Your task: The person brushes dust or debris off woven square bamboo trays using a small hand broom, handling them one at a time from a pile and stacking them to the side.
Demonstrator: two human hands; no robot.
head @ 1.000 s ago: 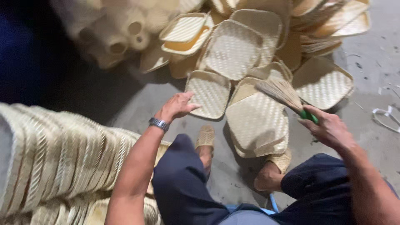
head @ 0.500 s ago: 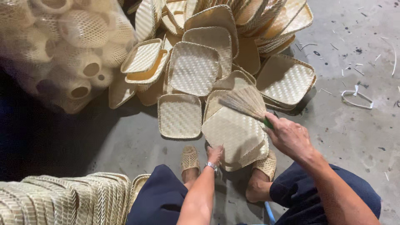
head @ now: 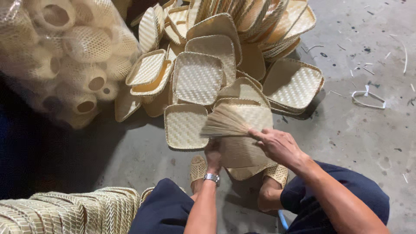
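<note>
Only one package in sight: large clear plastic bag (head: 65, 56) at upper left on the floor, bulging, stuffed with pale woven bamboo tubes, beside the heaped trays; no labels, signs or screens visible

brush handle (head: 253, 131) hidden in right hand (head: 279, 145); left hand (head: 212, 151) fingertips hidden

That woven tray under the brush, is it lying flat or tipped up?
Tipped up. The woven tray leans against the person's feet, its far edge resting on the pile; the left hand steadies it while the right hand holds the brush.
</note>
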